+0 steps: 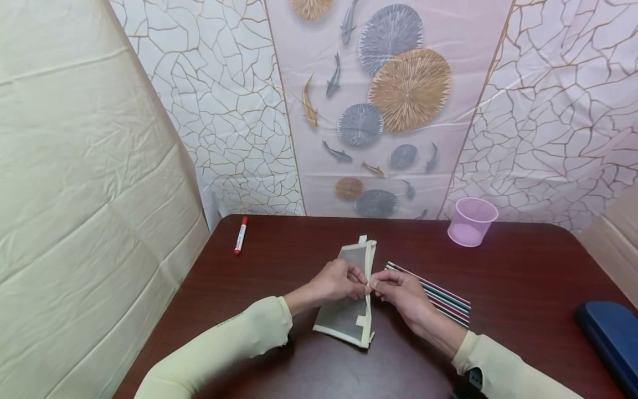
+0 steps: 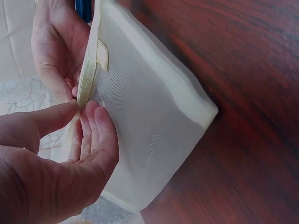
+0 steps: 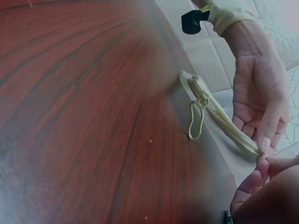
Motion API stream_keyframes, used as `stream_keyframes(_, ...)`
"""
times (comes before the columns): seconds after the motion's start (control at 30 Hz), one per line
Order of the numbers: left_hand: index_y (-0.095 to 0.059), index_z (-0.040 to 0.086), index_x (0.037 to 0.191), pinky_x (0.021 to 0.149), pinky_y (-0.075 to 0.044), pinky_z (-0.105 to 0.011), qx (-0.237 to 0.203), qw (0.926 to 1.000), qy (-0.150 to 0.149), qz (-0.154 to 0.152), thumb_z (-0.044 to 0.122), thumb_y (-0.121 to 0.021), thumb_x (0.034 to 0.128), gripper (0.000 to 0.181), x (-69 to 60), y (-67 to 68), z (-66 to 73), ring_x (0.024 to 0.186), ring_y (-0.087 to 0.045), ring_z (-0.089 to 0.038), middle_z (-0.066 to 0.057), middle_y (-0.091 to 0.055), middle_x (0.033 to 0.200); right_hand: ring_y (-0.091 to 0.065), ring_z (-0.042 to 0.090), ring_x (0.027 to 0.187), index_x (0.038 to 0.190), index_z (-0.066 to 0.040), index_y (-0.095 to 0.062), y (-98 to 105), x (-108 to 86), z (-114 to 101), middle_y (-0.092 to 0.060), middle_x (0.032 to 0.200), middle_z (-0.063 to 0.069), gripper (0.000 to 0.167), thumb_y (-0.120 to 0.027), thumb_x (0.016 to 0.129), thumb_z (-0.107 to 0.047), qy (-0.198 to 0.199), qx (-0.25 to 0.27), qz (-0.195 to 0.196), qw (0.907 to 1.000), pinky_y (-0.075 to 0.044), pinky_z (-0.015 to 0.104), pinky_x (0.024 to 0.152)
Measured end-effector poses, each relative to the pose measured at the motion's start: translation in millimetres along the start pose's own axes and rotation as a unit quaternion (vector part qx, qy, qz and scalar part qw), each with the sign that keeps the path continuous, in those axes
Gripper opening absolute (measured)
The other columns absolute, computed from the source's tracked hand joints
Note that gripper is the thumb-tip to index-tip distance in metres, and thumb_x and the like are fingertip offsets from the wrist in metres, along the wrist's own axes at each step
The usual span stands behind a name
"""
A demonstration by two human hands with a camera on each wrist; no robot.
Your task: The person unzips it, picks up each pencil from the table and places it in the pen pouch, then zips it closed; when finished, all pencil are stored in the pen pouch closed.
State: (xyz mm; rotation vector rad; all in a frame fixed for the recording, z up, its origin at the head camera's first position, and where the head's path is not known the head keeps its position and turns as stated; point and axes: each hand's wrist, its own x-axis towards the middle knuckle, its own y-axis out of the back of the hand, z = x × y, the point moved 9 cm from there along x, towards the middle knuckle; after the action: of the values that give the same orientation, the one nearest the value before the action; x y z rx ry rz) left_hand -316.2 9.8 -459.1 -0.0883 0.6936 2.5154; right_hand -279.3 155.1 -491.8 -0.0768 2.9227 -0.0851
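Observation:
A pale, see-through mesh zipper pouch [image 1: 339, 317] is held at an angle above the middle of the table. My left hand [image 1: 340, 280] pinches its zippered edge between thumb and fingers. Right beside it, the fingertips of my right hand [image 1: 405, 295] pinch the same edge, the two hands almost touching. In the right wrist view the zipper pull [image 3: 195, 119], a loop, hangs at the end of the zipper nearer my body. Whether the pouch's mouth is parted between my fingers is hidden.
Several striped pencils [image 1: 451, 302] lie side by side, partly behind my right hand. A pink see-through cup [image 1: 471, 226] stands at the back right, and a dark blue case [image 1: 609, 339] at the right edge. A red-capped marker [image 1: 241, 237] lies at the back left.

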Motion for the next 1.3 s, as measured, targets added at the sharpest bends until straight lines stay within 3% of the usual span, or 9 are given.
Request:
stream_keyframes(0.33, -0.075, 0.008, 0.088, 0.07, -0.067, -0.042, -0.003, 1.0, -0.006, 0.005, 0.011, -0.081, 0.09, 0.007, -3.1, 2.0, 1.6, 0.073, -0.079, -0.026, -0.002, -0.076, 0.074, -0.064, 0.007, 0.079, 0.11, -0.004, -0.077, -2, 1.2, 5, -0.072, 0.083, -0.008, 0.013, -0.074, 0.097, -0.007, -0.002, 0.021, -0.007, 0.9998, -0.057, 0.021, 0.074)
stream_keyframes(0.5, -0.075, 0.01, 0.086, 0.057, -0.058, -0.025, 0.032, 0.9992, -0.016, 0.017, 0.01, -0.08, 0.0853, 0.005, -2.3, 5.6, 5.2, 0.063, -0.072, -0.014, 0.002, -0.073, 0.073, -0.064, 0.007, 0.081, 0.112, -0.003, -0.075, -5, -0.4, 1, -0.071, 0.084, -0.008, 0.015, -0.072, 0.099, -0.008, 0.002, 0.019, -0.013, 0.9997, -0.056, 0.021, 0.074)
stream_keyframes(0.6, -0.074, 0.014, 0.085, 0.054, -0.05, -0.017, 0.097, 0.994, -0.04, 0.03, 0.012, -0.08, 0.0812, 0.007, -2.0, 9.1, 11.3, 0.061, -0.063, -0.002, 0.008, -0.07, 0.072, -0.064, 0.007, 0.082, 0.114, -0.001, -0.072, -6, -0.5, -2, -0.071, 0.083, -0.008, 0.018, -0.072, 0.099, -0.01, 0.009, 0.008, -0.014, 0.9998, -0.056, 0.021, 0.075)
stream_keyframes(0.67, -0.072, 0.015, 0.085, 0.053, -0.047, -0.016, 0.165, 0.9826, -0.072, 0.047, 0.014, -0.081, 0.0784, 0.011, -4.2, 12.0, 19.6, 0.06, -0.059, -0.001, 0.01, -0.067, 0.07, -0.063, 0.006, 0.08, 0.115, 0.001, -0.071, -6, 0.1, -4, -0.07, 0.082, -0.008, 0.02, -0.072, 0.099, -0.01, 0.017, -0.006, -0.011, 0.9998, -0.055, 0.021, 0.074)
stream_keyframes(0.77, -0.066, 0.016, 0.085, 0.052, -0.045, -0.015, 0.281, 0.9476, -0.128, 0.083, 0.016, -0.08, 0.0773, 0.016, -10.3, 14.2, 34.7, 0.061, -0.057, -0.003, 0.01, -0.063, 0.069, -0.061, 0.005, 0.076, 0.116, 0.003, -0.07, -8, 0.4, -7, -0.068, 0.079, -0.008, 0.023, -0.072, 0.098, -0.011, 0.034, -0.033, -0.008, 0.9988, -0.054, 0.022, 0.071)
stream_keyframes(0.87, -0.06, 0.019, 0.084, 0.047, -0.045, -0.017, 0.353, 0.9133, -0.168, 0.114, 0.017, -0.077, 0.0794, 0.018, -15.9, 13.2, 44.8, 0.059, -0.058, -0.006, 0.008, -0.059, 0.068, -0.061, 0.006, 0.074, 0.117, 0.006, -0.068, -8, -0.2, -10, -0.067, 0.078, -0.008, 0.026, -0.073, 0.098, -0.01, 0.046, -0.052, -0.005, 0.9976, -0.054, 0.023, 0.07)
stream_keyframes(0.97, -0.06, 0.02, 0.082, 0.046, -0.043, -0.016, 0.369, 0.9033, -0.183, 0.12, 0.017, -0.075, 0.0835, 0.015, -17.3, 11.1, 47.4, 0.059, -0.057, -0.005, 0.01, -0.058, 0.067, -0.062, 0.006, 0.074, 0.117, 0.006, -0.068, -8, 0.2, -12, -0.069, 0.078, -0.007, 0.026, -0.073, 0.097, -0.009, 0.048, -0.057, 0.0, 0.9972, -0.054, 0.023, 0.07)
stream_keyframes(1.13, -0.071, 0.019, 0.082, 0.056, -0.046, -0.012, 0.337, 0.9154, -0.192, 0.107, 0.013, -0.075, 0.0864, 0.008, -16.3, 17.1, 49.9, 0.062, -0.058, 0.001, 0.011, -0.068, 0.069, -0.064, 0.007, 0.074, 0.116, 0.006, -0.067, -4, 3.4, -12, -0.072, 0.083, -0.007, 0.023, -0.071, 0.098, -0.007, 0.046, -0.061, 0.005, 0.997, -0.055, 0.022, 0.069)
stream_keyframes(1.3, -0.079, 0.018, 0.085, 0.063, -0.053, -0.012, 0.279, 0.9405, -0.172, 0.091, 0.013, -0.076, 0.0867, 0.006, -17.0, 37.0, 52.7, 0.067, -0.066, 0.005, 0.007, -0.079, 0.078, -0.063, 0.007, 0.07, 0.117, 0.009, -0.064, 0, 4.4, -8, -0.071, 0.084, -0.006, 0.022, -0.069, 0.099, -0.004, 0.031, -0.056, 0.003, 0.9979, -0.054, 0.021, 0.063)
